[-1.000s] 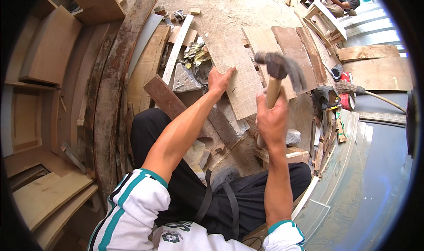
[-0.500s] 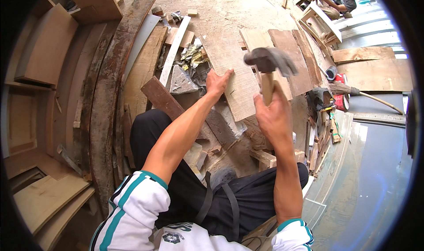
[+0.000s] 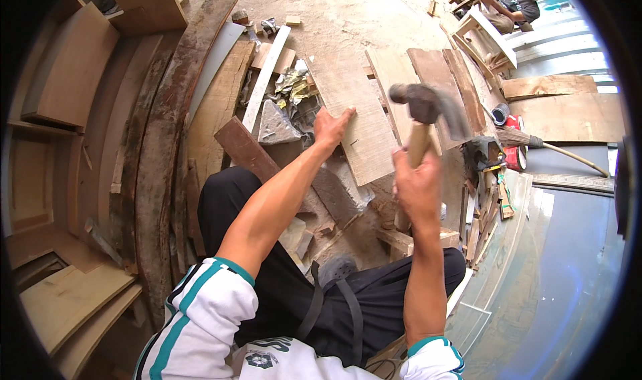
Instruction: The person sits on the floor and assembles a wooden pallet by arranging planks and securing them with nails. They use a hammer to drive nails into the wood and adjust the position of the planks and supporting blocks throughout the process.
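Head view: gripping hammer (image 3: 422, 106) by handle in closed right hand (image 3: 418, 186), just right of pale board (image 3: 354, 122). Clasping board's left edge with left hand (image 3: 330, 127), thumb on top. Hammer carried slightly rightward since half-second ago, claw blurred: suggests stroke under way. Board between concrete lump (image 3: 277, 124), left, and second plank (image 3: 388, 79), right. Well right of board: open can (image 3: 500, 114), red can (image 3: 514, 158); cannot tell contents.
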Demonstrator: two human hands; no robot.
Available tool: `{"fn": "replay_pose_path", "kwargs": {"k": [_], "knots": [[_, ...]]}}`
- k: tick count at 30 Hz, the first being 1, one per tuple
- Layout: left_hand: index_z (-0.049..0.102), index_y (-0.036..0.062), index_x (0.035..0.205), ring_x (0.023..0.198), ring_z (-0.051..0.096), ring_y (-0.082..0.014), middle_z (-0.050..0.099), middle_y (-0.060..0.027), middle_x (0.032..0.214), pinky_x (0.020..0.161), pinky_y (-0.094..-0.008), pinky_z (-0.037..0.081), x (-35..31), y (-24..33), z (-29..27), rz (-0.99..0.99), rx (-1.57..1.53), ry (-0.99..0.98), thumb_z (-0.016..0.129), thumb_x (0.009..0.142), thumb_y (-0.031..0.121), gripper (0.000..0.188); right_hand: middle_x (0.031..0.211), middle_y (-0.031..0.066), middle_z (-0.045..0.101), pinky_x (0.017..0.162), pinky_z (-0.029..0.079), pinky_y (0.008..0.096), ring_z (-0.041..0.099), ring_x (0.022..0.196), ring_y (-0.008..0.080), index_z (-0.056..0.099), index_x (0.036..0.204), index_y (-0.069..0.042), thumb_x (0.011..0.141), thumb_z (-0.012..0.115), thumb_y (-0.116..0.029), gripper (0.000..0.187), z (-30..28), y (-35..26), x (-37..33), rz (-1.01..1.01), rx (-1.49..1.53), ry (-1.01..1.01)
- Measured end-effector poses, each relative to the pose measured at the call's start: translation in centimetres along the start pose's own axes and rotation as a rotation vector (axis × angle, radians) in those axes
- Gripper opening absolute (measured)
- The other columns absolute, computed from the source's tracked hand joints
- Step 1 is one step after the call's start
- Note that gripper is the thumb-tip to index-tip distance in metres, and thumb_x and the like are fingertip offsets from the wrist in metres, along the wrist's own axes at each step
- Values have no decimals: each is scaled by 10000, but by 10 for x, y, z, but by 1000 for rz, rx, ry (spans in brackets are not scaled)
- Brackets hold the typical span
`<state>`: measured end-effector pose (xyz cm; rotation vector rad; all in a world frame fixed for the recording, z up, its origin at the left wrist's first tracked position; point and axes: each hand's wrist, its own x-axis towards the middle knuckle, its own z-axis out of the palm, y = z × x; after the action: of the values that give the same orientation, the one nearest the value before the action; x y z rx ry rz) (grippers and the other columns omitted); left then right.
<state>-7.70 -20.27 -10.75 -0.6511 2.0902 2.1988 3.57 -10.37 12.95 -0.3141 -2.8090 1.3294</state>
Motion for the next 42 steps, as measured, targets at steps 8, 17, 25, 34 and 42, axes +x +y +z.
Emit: {"fn": "replay_pose_path", "kwargs": {"k": [8, 17, 25, 34, 42], "knots": [[688, -34, 1082, 826, 702, -193, 736, -133, 979, 745, -335, 548, -10, 15, 4, 5, -6, -71, 786, 807, 314, 454, 799, 229, 622, 713, 500, 441, 643, 744, 355, 554, 964, 10, 822, 571, -177, 235, 17, 80, 5, -5, -107, -286], [675, -13, 1060, 917, 711, -293, 731, -181, 1009, 813, -383, 538, -5, 9, -3, -18, -29, -45, 794, 764, 415, 534, 765, 225, 645, 679, 499, 474, 671, 727, 363, 586, 983, -8, 887, 591, -122, 149, -2, -10, -9, -108, -74, 108], [700, -25, 1058, 846, 698, -184, 737, -124, 968, 742, -333, 543, -9, 5, 3, 5, 27, -30, 773, 829, 306, 409, 710, 195, 607, 619, 497, 433, 630, 621, 304, 547, 911, 29, 869, 567, -154, 189, 2, 30, -1, 93, -66, -75], [716, -19, 991, 866, 716, -275, 740, -169, 934, 779, -392, 541, -9, 22, 3, 20, -30, -68, 768, 790, 377, 448, 721, 188, 613, 610, 496, 429, 636, 632, 327, 548, 932, 12, 839, 579, -134, 176, 27, 90, -10, -272, -311, 51], [690, -18, 1067, 878, 713, -268, 737, -167, 980, 804, -381, 536, -7, 15, -7, 48, -42, -80, 759, 801, 365, 471, 820, 192, 643, 728, 505, 405, 656, 776, 322, 582, 999, 18, 865, 604, -118, 192, -11, 18, -10, 58, 21, 55]]}}
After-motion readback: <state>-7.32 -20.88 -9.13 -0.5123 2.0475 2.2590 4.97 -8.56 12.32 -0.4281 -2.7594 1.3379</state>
